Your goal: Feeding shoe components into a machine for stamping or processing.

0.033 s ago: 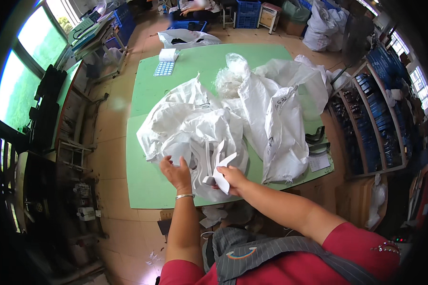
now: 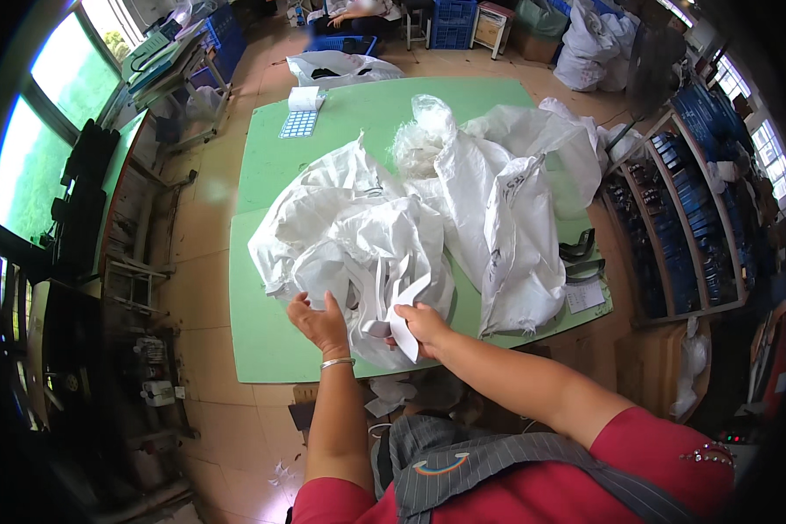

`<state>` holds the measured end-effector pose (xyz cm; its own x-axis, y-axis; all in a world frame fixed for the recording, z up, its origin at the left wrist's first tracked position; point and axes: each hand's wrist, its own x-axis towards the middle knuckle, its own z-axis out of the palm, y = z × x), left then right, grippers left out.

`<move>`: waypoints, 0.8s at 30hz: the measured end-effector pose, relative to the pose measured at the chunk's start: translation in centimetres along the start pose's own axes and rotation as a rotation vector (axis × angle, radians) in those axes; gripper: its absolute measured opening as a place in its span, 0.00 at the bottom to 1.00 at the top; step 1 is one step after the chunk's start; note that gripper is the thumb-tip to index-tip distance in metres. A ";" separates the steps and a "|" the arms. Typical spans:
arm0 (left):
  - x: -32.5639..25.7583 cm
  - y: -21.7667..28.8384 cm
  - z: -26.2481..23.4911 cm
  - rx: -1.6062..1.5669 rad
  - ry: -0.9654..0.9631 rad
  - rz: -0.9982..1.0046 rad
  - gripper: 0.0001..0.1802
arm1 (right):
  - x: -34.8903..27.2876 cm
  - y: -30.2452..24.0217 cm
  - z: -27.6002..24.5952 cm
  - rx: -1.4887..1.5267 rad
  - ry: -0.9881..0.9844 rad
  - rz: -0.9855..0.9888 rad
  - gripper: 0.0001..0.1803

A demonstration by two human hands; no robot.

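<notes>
My right hand (image 2: 421,332) is closed round white curved strips (image 2: 408,323), flat and bent, which fan upward from my fingers. More pale curved strips (image 2: 367,293) lie behind and to the left, in the mouth of a crumpled white woven sack (image 2: 323,218). My left hand (image 2: 320,325) is at the sack's near left edge. Its thumb and fingers are apart, and nothing shows in them. Both hands are above the near side of the green table (image 2: 251,349).
A second white woven sack (image 2: 520,236) lies to the right, beside black curved pieces (image 2: 578,249) and a paper slip (image 2: 585,297). A blue-and-white card (image 2: 299,124) sits at the far left. Crates fill a rack (image 2: 686,218) at right. A person (image 2: 358,16) sits beyond the table.
The strips in my right hand stand closer together and have turned slightly. My left hand has shifted a little to the left.
</notes>
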<state>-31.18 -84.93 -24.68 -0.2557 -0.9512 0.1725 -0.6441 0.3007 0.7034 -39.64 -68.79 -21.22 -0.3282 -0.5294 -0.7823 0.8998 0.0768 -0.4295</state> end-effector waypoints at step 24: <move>-7.3 4.6 -9.8 -0.702 -0.559 -0.378 0.15 | 9.0 4.0 7.8 -0.921 0.072 -0.433 0.28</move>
<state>-25.17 -77.31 -15.96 -0.5427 -0.7520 -0.3742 -0.2244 -0.2994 0.9273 -36.74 -79.89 -26.47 -0.6171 -0.6161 -0.4895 0.1388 0.5271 -0.8384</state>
